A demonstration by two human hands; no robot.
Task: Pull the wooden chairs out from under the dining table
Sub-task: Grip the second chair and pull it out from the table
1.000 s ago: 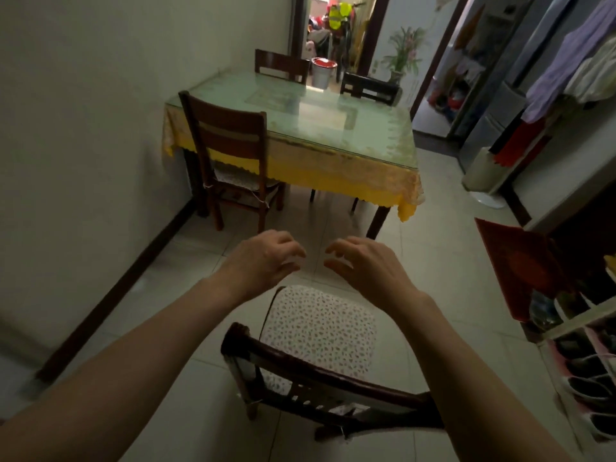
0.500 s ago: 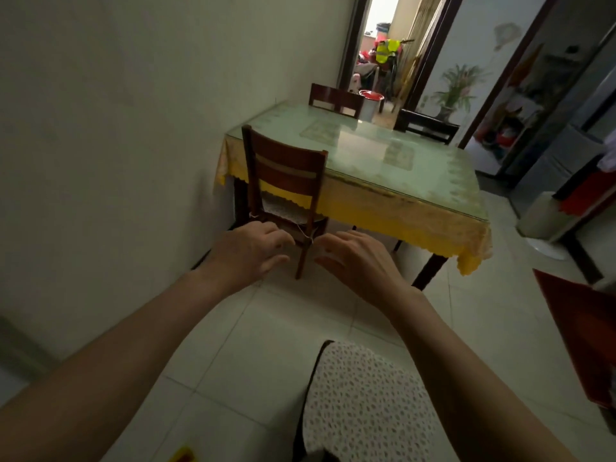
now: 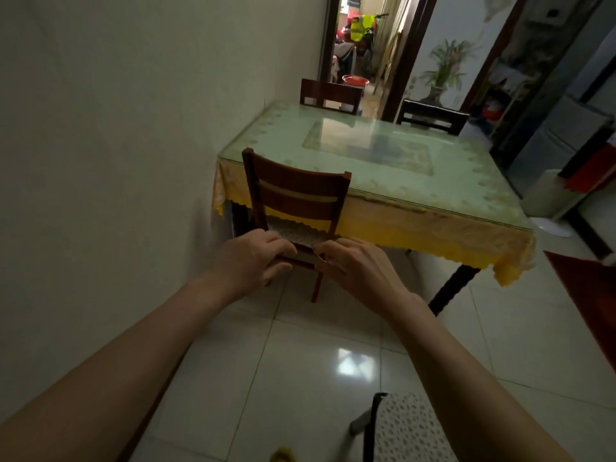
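Note:
A dark wooden chair (image 3: 296,195) stands tucked at the near left side of the dining table (image 3: 433,181), its patterned seat cushion partly under the yellow tablecloth fringe. Two more wooden chairs (image 3: 330,95) (image 3: 431,116) are pushed in at the far side. A fourth chair with a spotted cushion (image 3: 403,428) stands free on the floor at the bottom edge. My left hand (image 3: 253,258) and my right hand (image 3: 356,268) reach forward side by side, fingers loosely curled and holding nothing. They overlap the near chair's seat in the picture, but the chair looks farther away.
A plain wall runs close along the left of the table and chair. A red mat (image 3: 586,295) lies on the tiled floor at the right, beyond it a white stand (image 3: 546,195). An open doorway (image 3: 360,45) lies behind the table.
The view has moved forward past the pulled-out chair, which has slid to the bottom edge. The tucked chair and table have come nearer. Both hands stay stretched out and hold nothing.

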